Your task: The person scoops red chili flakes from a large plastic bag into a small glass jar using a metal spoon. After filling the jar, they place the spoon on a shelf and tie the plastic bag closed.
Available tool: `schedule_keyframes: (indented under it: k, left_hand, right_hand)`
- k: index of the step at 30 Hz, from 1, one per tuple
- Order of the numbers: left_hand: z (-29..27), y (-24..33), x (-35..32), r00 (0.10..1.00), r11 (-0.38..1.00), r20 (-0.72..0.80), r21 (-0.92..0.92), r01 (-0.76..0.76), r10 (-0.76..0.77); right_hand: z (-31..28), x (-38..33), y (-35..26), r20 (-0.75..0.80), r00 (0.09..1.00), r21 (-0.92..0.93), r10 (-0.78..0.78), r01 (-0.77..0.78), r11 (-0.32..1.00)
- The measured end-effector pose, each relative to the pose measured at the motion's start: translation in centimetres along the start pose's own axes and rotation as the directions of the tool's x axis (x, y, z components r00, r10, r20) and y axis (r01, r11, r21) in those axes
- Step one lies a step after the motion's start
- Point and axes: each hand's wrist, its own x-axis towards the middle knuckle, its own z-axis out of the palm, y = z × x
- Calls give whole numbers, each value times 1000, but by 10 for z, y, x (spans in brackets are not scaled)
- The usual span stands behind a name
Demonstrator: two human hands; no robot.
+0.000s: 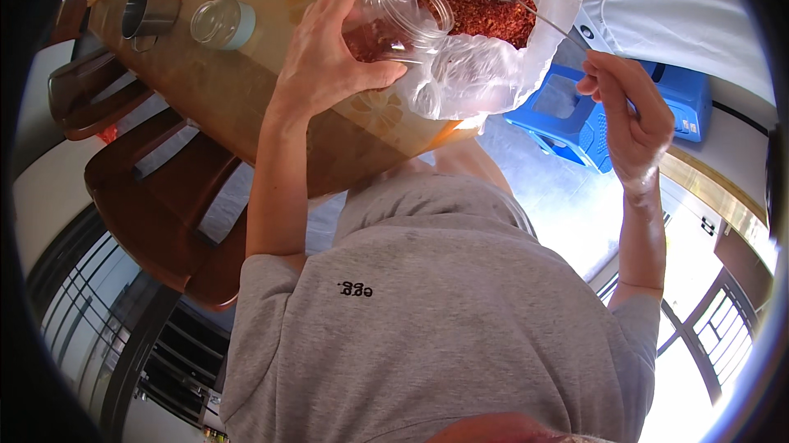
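My left hand [316, 61] grips a clear jar [403, 20], tilted on its side with its open mouth facing right. Some red stuff shows through the jar's wall near my fingers. Right beside the mouth sits a clear plastic bag [481, 77] with its top spread wide, full of crushed red chili flakes [505, 25]. My right hand [631, 114] pinches the end of a thin metal spoon handle [552, 24]. The spoon's bowl rests in or just over the flakes; which of the two I cannot tell.
On the table [238, 85] at the far left stand a metal mug [154, 9] and another clear jar [215, 22] with a pale base or lid. Brown wooden chairs [156, 205] line the left side. Blue plastic stools [575, 126] stand at the right, by a white draped cover [674, 3].
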Motion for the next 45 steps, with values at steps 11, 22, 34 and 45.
schedule_keyframes:
  k: [11,22,34,45]
  left_hand:
    - [1,-7,-4,996,997,-40,-2,-79,79]
    - [-7,-25,-16,981,990,-192,-136,-38,11]
    - [16,-103,-8,929,926,-367,-365,-94,-50]
    - [-42,30,4,820,814,-264,458,-357,508]
  right_hand:
    - [25,10,39,284,959,-397,10,108,911]
    - [23,18,47,334,939,-256,79,10,967]
    - [32,20,39,223,975,-186,6,37,982]
    - [31,21,45,110,984,-182,-143,161,970]
